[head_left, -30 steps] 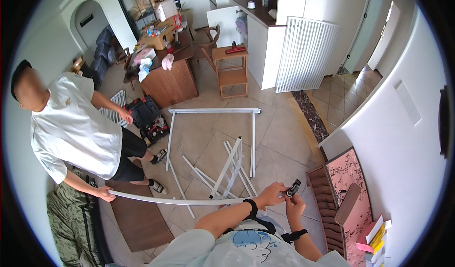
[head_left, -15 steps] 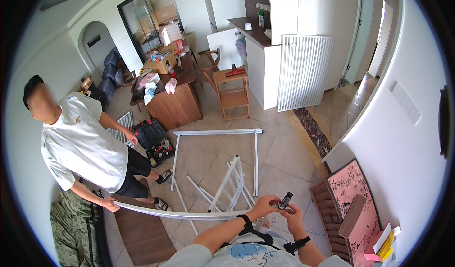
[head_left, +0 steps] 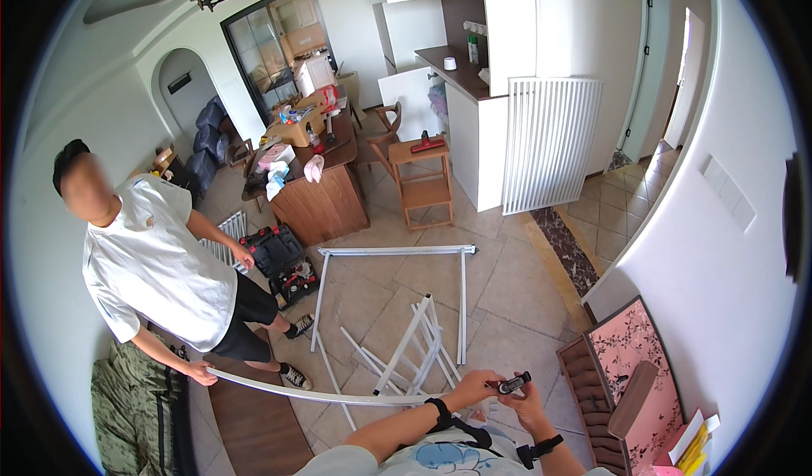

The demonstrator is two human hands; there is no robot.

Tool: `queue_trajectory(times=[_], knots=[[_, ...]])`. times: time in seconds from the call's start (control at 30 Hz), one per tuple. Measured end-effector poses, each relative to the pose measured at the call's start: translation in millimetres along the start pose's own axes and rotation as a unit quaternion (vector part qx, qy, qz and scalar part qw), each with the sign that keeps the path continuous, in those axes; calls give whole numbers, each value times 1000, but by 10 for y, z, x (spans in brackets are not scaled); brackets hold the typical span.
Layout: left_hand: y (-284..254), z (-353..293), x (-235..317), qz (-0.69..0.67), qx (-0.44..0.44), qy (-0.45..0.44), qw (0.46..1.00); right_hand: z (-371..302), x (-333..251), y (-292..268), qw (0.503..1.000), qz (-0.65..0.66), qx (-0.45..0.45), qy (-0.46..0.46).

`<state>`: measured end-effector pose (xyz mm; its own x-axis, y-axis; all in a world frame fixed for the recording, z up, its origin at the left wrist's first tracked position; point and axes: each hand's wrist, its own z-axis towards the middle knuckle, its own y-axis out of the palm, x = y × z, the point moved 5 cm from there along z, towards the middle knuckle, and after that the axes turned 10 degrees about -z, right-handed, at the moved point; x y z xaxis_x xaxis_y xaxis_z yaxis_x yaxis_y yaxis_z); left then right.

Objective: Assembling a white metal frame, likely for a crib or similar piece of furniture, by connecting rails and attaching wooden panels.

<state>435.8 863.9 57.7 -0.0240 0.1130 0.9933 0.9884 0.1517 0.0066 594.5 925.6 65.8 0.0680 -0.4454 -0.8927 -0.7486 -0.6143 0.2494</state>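
Above the tiled floor, the right hand pinches a small black-and-silver fitting between thumb and fingers. The left hand brings its fingertips to the fitting's left end; I cannot tell whether they pinch it or only touch it. Near the left forearm runs a long white rail, its far end gripped by a co-worker's hand.

The work looks partway along: 1 crossbar and 2 side bars lie set out as 3 sides of a rectangle, though whether their corners are fastened does not show. Left over, it seems, are several loose bars and 1 small barred frame, lying around and within that outline.

Beside the co-worker's feet, a black toolbox lies open, with red and black tools too small to name in its lower half. On the brown desk, a cardboard box holds assorted small goods. Behind an open door, the white cabinet contains a purplish bundle.
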Motion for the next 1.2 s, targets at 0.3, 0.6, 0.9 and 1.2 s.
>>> queue_trajectory(times=[0.3,0.6,0.9,1.2], knots=[[-9,-33,90,19,13,-8,1000,52,-23,-167,995,-98,-10,9],[41,17,47,11,-76,19,997,149,-185,-199,952,-299,-49,-44],[16,46,8,44,-47,60,996,70,-613,14,755,-594,-42,-274],[30,-10,51,-30,-13,116,993,-18,-762,135,779,-551,-80,-288]])
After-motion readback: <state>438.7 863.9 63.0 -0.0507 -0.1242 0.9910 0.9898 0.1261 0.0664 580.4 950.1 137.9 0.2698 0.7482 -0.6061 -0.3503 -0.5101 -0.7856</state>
